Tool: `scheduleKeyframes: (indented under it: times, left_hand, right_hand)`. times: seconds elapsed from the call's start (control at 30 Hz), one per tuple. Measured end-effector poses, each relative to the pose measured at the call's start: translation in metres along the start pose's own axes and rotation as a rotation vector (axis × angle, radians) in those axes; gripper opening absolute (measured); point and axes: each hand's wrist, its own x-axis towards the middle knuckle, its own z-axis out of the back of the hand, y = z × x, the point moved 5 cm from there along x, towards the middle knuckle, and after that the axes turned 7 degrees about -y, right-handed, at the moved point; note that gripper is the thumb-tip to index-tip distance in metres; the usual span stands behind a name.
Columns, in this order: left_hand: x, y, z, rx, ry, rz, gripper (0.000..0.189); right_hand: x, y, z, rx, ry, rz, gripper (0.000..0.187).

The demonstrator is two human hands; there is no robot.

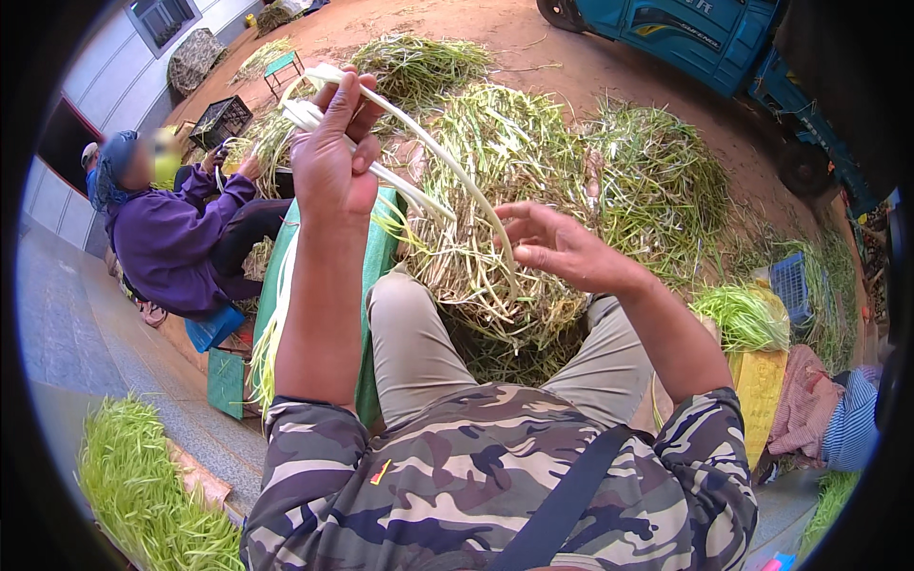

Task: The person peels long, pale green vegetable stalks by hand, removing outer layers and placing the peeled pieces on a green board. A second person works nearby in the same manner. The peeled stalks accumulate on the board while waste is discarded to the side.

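My left hand (339, 143), raised in front of me, grips a small bunch of pale stalks (303, 113), whose long leaves trail down along my forearm. One longer stalk (457, 165) arcs from those fingers down to the right. Beside its lower part is my right hand (532, 239), fingers spread and slightly curled; whether they touch the stalk is unclear. Under both hands, between and beyond my knees, lies a heap of green plants with whitish stems (493, 264).
A green sack (385, 246) lies by my left thigh. At the left sits a co-worker in purple (168, 246) near a black crate (221, 121). Cut greens (746, 317) top a yellow sack (760, 385) at the right. A blue vehicle (685, 43) stands beyond more heaps.
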Motion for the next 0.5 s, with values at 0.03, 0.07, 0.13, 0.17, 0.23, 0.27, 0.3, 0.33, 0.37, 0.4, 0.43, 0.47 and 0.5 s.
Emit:
scheduleKeyframes:
  times: [0.03,0.07,0.13,0.17,0.23,0.27,0.3,0.33,0.37,0.4,0.43,0.47,0.5]
  left_hand:
    - [0.000,0.003,0.000,-0.009,-0.005,0.019,0.017]
    - [0.001,0.007,0.001,-0.019,-0.009,0.037,0.017]
    - [0.003,0.013,0.006,-0.015,-0.043,0.067,0.020]
    - [0.005,0.016,0.008,-0.001,-0.060,0.075,0.023]
    - [0.012,0.019,0.015,0.015,-0.099,0.085,0.024]
    - [0.016,0.021,0.017,-0.002,-0.087,0.117,0.024]
    - [0.019,0.023,0.019,-0.019,-0.074,0.151,0.023]
    - [0.021,0.026,0.023,-0.030,-0.071,0.185,0.023]
    - [0.022,0.030,0.026,-0.024,-0.094,0.217,0.023]
    - [0.020,0.037,0.029,-0.017,-0.082,0.249,0.024]
    - [0.015,0.045,0.032,0.002,-0.100,0.289,0.025]
    - [0.009,0.053,0.035,0.020,-0.113,0.323,0.026]
    - [0.001,0.060,0.038,0.068,-0.108,0.337,0.029]
  right_hand:
    - [-0.003,-0.005,-0.005,0.078,0.050,-0.024,0.052]
    - [-0.007,-0.010,-0.009,0.145,0.092,-0.065,0.052]
    - [-0.016,-0.014,-0.016,0.221,0.130,-0.087,0.042]
    - [-0.020,-0.014,-0.016,0.210,0.154,-0.096,0.033]
    - [-0.027,-0.009,-0.009,0.212,0.149,-0.108,0.024]
    - [-0.031,-0.003,-0.003,0.226,0.115,-0.111,0.023]
    - [-0.035,0.002,0.003,0.228,0.075,-0.131,0.024]
    - [-0.037,0.012,0.010,0.261,0.007,-0.056,0.028]
    - [-0.037,0.021,0.019,0.277,-0.079,-0.017,0.030]
    - [-0.035,0.030,0.028,0.310,-0.150,0.034,0.032]
    - [-0.032,0.038,0.035,0.352,-0.208,0.099,0.032]
    - [-0.029,0.046,0.040,0.403,-0.253,0.177,0.033]
    - [-0.028,0.047,0.042,0.413,-0.353,0.172,0.033]
